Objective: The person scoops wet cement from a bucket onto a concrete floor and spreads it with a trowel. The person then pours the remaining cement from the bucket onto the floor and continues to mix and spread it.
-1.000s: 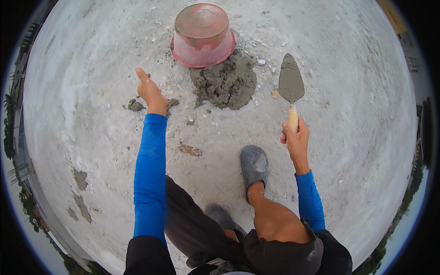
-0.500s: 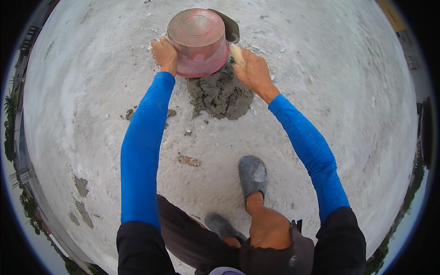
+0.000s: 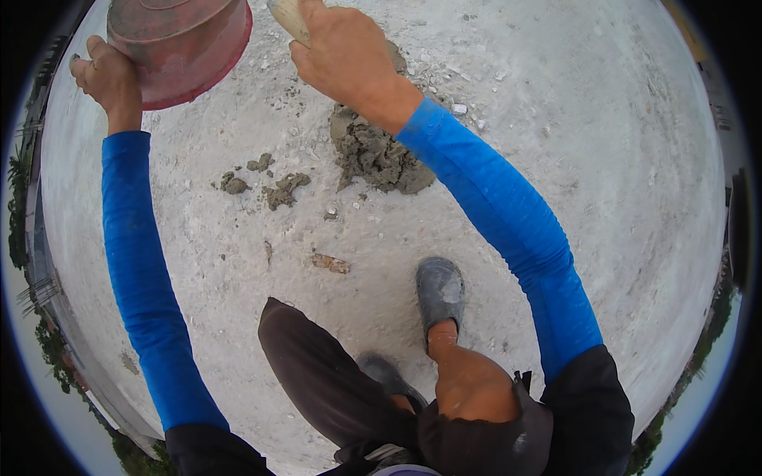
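Observation:
At the upper left, my left hand point(image 3: 107, 75) is closed on the side of a red, mortar-smeared bucket point(image 3: 190, 51), whose base faces up toward me. The top frame edge cuts off part of the bucket. My right hand point(image 3: 353, 59) is wrapped round the pale wooden handle point(image 3: 289, 17) of a trowel, its blade out of view now. Below and partly behind my right hand and wrist lies a heap of wet grey mortar point(image 3: 373, 155) on the concrete.
Small mortar clumps point(image 3: 284, 190) lie left of the heap, and a brown broken chip point(image 3: 330, 263) rests nearer me. White crumbs point(image 3: 459, 109) are scattered right of the heap. My feet in grey clogs point(image 3: 440, 295) stand on the pale concrete floor point(image 3: 611, 198).
The bucket has moved left and away from above the mortar heap, my left hand moving with it. My right hand has shifted up and left with the trowel, whose blade has left view.

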A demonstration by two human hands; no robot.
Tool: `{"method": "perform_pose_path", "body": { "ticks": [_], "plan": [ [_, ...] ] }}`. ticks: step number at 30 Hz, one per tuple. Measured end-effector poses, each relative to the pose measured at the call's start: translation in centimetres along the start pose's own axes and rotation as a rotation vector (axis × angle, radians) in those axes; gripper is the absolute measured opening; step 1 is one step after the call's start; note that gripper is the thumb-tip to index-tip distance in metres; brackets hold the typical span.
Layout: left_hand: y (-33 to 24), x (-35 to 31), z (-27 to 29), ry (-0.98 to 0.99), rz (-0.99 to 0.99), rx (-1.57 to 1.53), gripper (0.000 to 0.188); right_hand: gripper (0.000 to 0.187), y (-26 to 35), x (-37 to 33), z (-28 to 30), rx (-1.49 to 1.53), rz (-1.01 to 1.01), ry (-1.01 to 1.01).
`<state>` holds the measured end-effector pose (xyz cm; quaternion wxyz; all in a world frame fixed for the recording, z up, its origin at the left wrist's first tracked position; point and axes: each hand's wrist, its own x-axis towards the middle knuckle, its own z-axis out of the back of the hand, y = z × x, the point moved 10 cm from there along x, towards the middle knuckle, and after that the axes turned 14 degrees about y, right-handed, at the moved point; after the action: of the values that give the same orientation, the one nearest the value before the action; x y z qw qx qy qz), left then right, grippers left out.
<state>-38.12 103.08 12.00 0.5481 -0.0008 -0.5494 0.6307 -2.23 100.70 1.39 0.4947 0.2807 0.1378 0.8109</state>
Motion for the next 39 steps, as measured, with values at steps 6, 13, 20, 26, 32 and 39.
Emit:
{"method": "perform_pose_path", "body": {
  "ticks": [6, 13, 20, 26, 32, 39],
  "plan": [
    [17.2, -16.5, 8.8, 0.02, 0.811, 0.514, 0.086, 0.038, -4.6, -6.4, -5.6, 0.225, -0.184, 0.204],
    [2.0, -37.0, 6.4, 0.714, 0.766, -0.1, 0.06, 0.063, -9.3, -22.6, 1.6, 0.051, -0.213, 0.192],
    [-15.8, -52.3, -4.3, 1.751, 0.166, -0.135, 0.056, 0.067, -7.8, -27.9, -4.1, -0.25, -0.358, 0.646],
    [-12.1, -54.4, -2.6, 1.786, 0.057, 0.211, 0.054, 0.065, -14.0, -27.2, -4.5, -0.194, -0.352, 0.553],
    [-8.1, -51.6, 2.7, 1.603, 0.231, 0.305, 0.055, 0.061, -17.8, -24.4, -2.1, -0.111, -0.473, 0.525],
    [-6.6, -51.3, 7.5, 1.547, 0.296, 0.306, 0.054, 0.052, -23.8, -24.0, -0.2, 0.428, -0.964, 0.492]
  ]
}}
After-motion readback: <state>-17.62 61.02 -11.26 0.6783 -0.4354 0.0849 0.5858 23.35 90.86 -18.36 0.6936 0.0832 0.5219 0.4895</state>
